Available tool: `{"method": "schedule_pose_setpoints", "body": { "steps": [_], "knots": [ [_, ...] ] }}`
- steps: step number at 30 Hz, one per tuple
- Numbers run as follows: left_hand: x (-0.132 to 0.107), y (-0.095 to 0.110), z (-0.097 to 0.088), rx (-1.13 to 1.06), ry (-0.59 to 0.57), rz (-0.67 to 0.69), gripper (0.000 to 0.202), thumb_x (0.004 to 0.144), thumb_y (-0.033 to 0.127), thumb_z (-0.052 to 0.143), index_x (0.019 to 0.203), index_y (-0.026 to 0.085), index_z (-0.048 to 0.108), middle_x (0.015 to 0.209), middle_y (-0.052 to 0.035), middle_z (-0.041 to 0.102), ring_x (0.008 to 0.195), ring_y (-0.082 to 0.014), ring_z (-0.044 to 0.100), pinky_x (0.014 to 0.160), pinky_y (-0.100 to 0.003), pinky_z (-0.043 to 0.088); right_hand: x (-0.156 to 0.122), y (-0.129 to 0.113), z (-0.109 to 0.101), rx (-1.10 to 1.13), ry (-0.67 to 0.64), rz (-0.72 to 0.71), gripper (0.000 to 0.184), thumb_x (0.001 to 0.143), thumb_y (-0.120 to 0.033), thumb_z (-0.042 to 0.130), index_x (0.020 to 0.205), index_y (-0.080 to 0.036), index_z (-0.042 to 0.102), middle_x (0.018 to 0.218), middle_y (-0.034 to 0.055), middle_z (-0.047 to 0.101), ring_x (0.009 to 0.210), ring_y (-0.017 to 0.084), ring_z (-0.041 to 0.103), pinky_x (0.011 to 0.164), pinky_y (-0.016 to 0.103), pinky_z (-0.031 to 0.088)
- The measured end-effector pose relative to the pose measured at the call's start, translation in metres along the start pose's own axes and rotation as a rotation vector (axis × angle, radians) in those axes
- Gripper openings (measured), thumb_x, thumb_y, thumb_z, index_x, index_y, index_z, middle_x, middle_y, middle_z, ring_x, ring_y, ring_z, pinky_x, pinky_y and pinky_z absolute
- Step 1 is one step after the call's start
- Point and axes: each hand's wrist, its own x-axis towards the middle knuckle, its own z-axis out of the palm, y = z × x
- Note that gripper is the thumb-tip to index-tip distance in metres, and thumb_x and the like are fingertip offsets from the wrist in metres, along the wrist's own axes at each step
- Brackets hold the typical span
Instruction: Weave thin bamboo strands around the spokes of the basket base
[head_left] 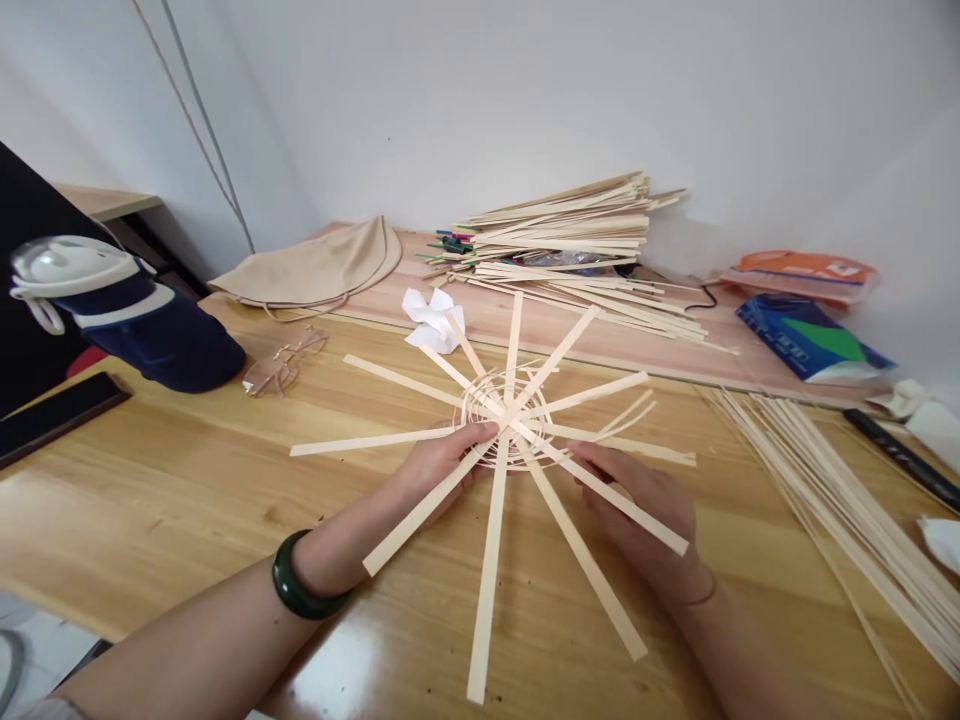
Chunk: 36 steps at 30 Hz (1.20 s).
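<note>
A spoked weaving of flat pale bamboo strips [491, 580] is held up over the table, with thin strands wound in rings around its centre. My left hand [442, 465] is closed on it near the middle, thumb on top and fingers underneath. On the other side, my right hand [641, 505] is closed at the ring edge, pinching a thin bamboo strand [634, 408] whose loose ends stick up beyond it. One flat spoke crosses in front of the right hand and hides some of its fingers.
Long thin strips [832, 490] lie at the right, and a bundle of bamboo strips [562, 240] by the wall. A blue bottle [165, 325], glasses [285, 362], beige cloth bag [315, 265], crumpled white paper [435, 320] and blue packet [810, 335] surround the wooden table [187, 510].
</note>
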Motion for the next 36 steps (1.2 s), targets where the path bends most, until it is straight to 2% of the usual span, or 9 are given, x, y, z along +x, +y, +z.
{"method": "schedule_pose_setpoints", "body": {
  "steps": [4,8,11,17,21,24,27,31,36],
  "knots": [
    [0.005,-0.012,0.001,0.037,-0.023,0.039,0.023,0.081,0.042,0.066,0.092,0.023,0.074,0.101,-0.0065,0.075,0.11,-0.0297,0.063,0.096,-0.037,0.05,-0.001,-0.003,0.002,0.098,-0.092,0.203,0.012,0.09,-0.023,0.055,0.093,-0.024,0.067,0.075,-0.0013,0.074,0.057,0.014,0.068,0.054,0.024,0.054],
    [0.001,-0.002,-0.001,0.112,-0.031,0.063,0.028,0.086,0.045,0.06,0.092,0.022,0.075,0.096,-0.0063,0.075,0.105,-0.0287,0.065,0.096,-0.038,0.05,-0.005,-0.009,0.005,0.413,-0.172,0.522,0.01,0.089,-0.025,0.056,0.094,-0.024,0.065,0.056,-0.0059,0.061,0.042,0.012,0.057,0.045,0.024,0.048],
    [-0.001,0.009,-0.005,0.18,-0.056,0.102,0.029,0.089,0.044,0.057,0.095,0.023,0.075,0.102,-0.0054,0.075,0.105,-0.0272,0.064,0.099,-0.037,0.047,-0.006,-0.012,0.005,0.562,-0.182,0.633,0.01,0.088,-0.026,0.056,0.095,-0.023,0.062,0.058,-0.0055,0.061,0.043,0.012,0.058,0.043,0.024,0.048],
    [-0.006,0.032,-0.012,0.329,-0.125,0.109,0.024,0.084,0.04,0.062,0.092,0.022,0.077,0.1,-0.0043,0.075,0.096,-0.0268,0.065,0.094,-0.034,0.047,-0.009,-0.007,0.001,0.21,-0.092,0.261,0.021,0.087,-0.017,0.055,0.103,-0.026,0.064,0.065,-0.0038,0.069,0.059,0.015,0.068,0.058,0.026,0.055],
    [-0.007,0.038,-0.012,0.099,-0.04,0.058,0.016,0.078,0.033,0.068,0.085,0.02,0.073,0.095,-0.0042,0.072,0.093,-0.0244,0.063,0.091,-0.032,0.047,-0.014,-0.002,0.002,0.245,0.026,0.144,0.034,0.087,-0.014,0.058,0.119,-0.025,0.056,0.08,-0.0004,0.073,0.068,0.016,0.072,0.068,0.029,0.059],
    [0.002,0.029,-0.008,-0.14,0.037,0.033,0.018,0.083,0.036,0.062,0.08,0.018,0.066,0.084,-0.0038,0.067,0.078,-0.0184,0.061,0.082,-0.031,0.051,-0.012,-0.004,0.005,0.458,0.066,0.428,0.013,0.09,-0.023,0.059,0.103,-0.022,0.059,0.084,0.0026,0.072,0.06,0.015,0.069,0.061,0.03,0.059],
    [0.009,0.016,-0.002,-0.303,0.028,-0.019,0.019,0.085,0.036,0.061,0.081,0.017,0.063,0.078,-0.0017,0.065,0.07,-0.0142,0.059,0.077,-0.028,0.052,-0.006,-0.01,0.01,0.803,-0.174,0.715,0.019,0.093,-0.038,0.058,0.096,-0.021,0.065,0.082,0.0043,0.073,0.057,0.016,0.067,0.056,0.03,0.059],
    [0.001,0.012,0.008,-0.197,-0.102,-0.021,0.019,0.086,0.036,0.064,0.088,0.018,0.069,0.089,-0.004,0.071,0.085,-0.0204,0.063,0.086,-0.032,0.051,0.001,-0.019,0.013,1.009,-0.28,0.791,0.033,0.091,-0.049,0.058,0.104,-0.022,0.071,0.092,0.0074,0.075,0.073,0.022,0.073,0.065,0.035,0.063],
    [-0.009,0.02,0.013,0.015,-0.101,0.0,0.029,0.093,0.039,0.055,0.087,0.016,0.072,0.095,-0.0063,0.074,0.097,-0.0254,0.065,0.095,-0.035,0.047,0.003,-0.027,0.012,1.038,-0.27,0.925,0.03,0.086,-0.051,0.066,0.09,-0.022,0.074,0.074,0.0029,0.072,0.07,0.019,0.069,0.07,0.032,0.06]
  ]
}}
